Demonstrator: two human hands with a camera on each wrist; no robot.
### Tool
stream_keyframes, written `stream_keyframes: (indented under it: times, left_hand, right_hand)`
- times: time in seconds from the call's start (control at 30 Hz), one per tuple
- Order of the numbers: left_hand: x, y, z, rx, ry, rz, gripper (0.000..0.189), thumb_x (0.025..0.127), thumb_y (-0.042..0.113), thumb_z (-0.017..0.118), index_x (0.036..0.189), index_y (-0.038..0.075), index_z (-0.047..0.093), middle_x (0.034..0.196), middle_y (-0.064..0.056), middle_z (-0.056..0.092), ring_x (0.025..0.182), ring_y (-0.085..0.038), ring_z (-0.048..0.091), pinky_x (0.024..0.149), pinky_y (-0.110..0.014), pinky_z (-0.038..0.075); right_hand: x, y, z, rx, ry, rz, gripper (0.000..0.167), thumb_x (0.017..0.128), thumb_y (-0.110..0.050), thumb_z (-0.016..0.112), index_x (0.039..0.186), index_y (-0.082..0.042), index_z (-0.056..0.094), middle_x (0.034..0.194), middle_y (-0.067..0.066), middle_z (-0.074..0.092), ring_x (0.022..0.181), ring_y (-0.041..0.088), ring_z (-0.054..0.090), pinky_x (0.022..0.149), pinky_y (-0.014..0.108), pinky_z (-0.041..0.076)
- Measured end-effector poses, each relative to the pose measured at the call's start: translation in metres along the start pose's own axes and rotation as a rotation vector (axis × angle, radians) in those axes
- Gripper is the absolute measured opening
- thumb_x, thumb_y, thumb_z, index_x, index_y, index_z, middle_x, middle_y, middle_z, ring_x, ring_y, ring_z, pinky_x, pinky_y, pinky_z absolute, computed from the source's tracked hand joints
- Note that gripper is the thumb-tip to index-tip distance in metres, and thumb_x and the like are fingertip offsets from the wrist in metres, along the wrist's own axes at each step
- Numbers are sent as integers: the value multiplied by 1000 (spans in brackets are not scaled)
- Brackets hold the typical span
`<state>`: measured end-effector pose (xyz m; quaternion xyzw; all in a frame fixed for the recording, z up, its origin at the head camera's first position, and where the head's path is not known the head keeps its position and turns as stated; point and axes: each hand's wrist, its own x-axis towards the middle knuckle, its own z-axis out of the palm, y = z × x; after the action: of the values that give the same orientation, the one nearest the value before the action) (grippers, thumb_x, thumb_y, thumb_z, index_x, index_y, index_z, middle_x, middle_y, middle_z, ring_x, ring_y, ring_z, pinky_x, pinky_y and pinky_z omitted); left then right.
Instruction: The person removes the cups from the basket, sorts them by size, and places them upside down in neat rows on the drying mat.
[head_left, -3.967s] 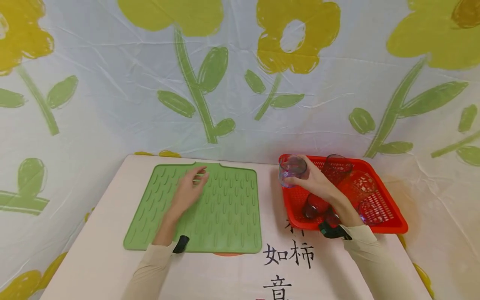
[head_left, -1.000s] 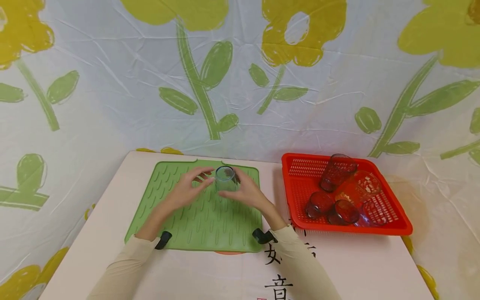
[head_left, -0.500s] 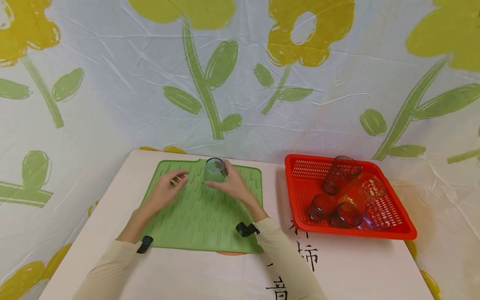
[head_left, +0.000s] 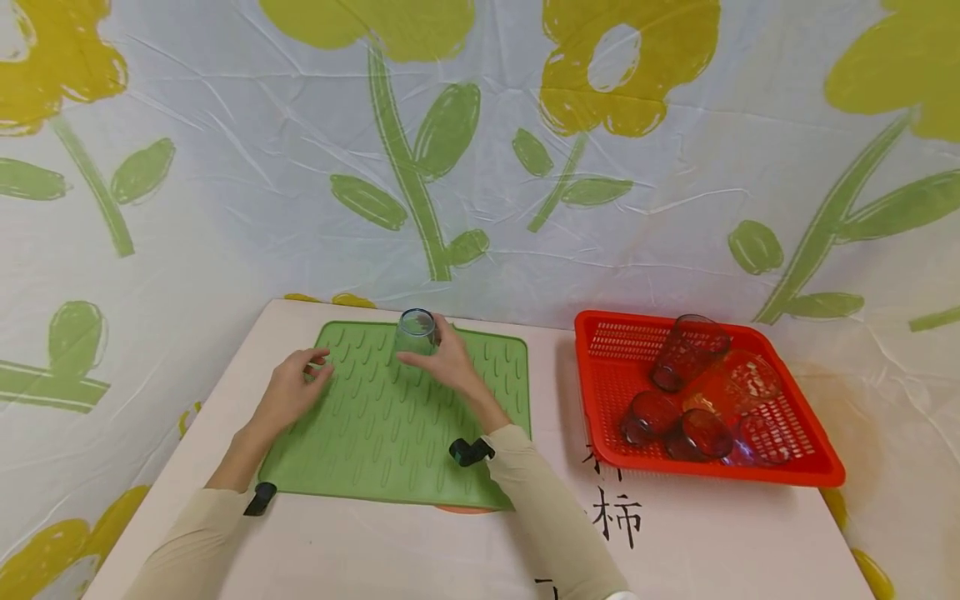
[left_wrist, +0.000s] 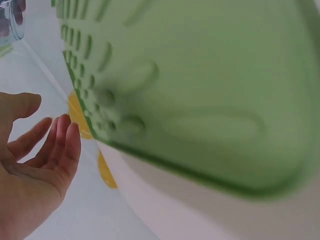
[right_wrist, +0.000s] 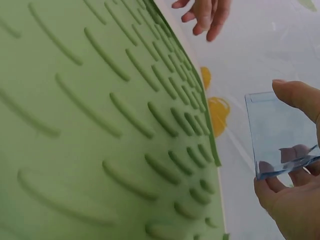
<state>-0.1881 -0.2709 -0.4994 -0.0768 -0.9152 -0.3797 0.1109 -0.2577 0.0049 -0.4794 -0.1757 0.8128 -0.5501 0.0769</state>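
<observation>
Grip (head_left: 452, 360) round glass (head_left: 414, 335), seemingly near mat's edge (head_left: 363, 323)

You are using 2 bare hands (head_left: 442, 360), wearing 2 black wrist devices (head_left: 472, 452), holding 1 transparent bluish cylindrical cup (head_left: 414, 333), and facing 1 green rectangular ridged mat (head_left: 375, 442), 1 red perforated plastic basket (head_left: 712, 471) and 5 transparent tinted tumblers (head_left: 678, 367).

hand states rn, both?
Left hand: open, fingers loosely curled, holding nothing.
Right hand: holding a clear pale-blue glass between thumb and fingers.
</observation>
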Motion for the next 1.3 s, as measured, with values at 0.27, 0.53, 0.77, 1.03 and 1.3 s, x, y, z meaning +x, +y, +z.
stream_keyframes:
  times: [0.27,0.53,0.77,1.03,1.3]
  left_hand:
    - [-5,-29,-12,71,-6,-62,36,100,5,64,129,-16,58,108,-31,62,90,-39,65,73,-47,53]
    - [-11,-46,-16,179,-85,-52,42,100,6,64,131,-20,54,107,-34,58,88,-39,62,77,-54,53]
    - [-16,-54,-16,257,-134,71,49,98,10,70,134,-19,52,114,-35,53,94,-42,55,80,-56,48]
    - [-19,-66,-13,288,-66,132,49,95,12,75,133,-12,57,115,-32,56,101,-49,52,83,-63,41]
    - [-18,-72,-15,201,-128,52,53,99,20,72,139,-10,54,122,-31,54,104,-44,48,85,-58,38]
  right_hand:
    - [13,-3,21,18,-9,38,86,89,-33,84,158,-15,36,149,8,51,141,28,45,109,48,44]
    - [27,0,39,44,-22,40,84,89,-30,84,157,-15,38,148,8,51,141,27,46,109,46,44]
    - [32,0,50,69,-21,73,86,89,-28,84,159,-14,36,149,8,51,141,27,46,110,46,44]
    - [35,1,55,95,-13,74,87,88,-28,85,158,-14,36,146,7,53,140,26,47,110,46,44]
    - [41,3,62,73,-14,88,88,88,-26,85,159,-12,35,148,9,52,139,28,47,110,47,43]
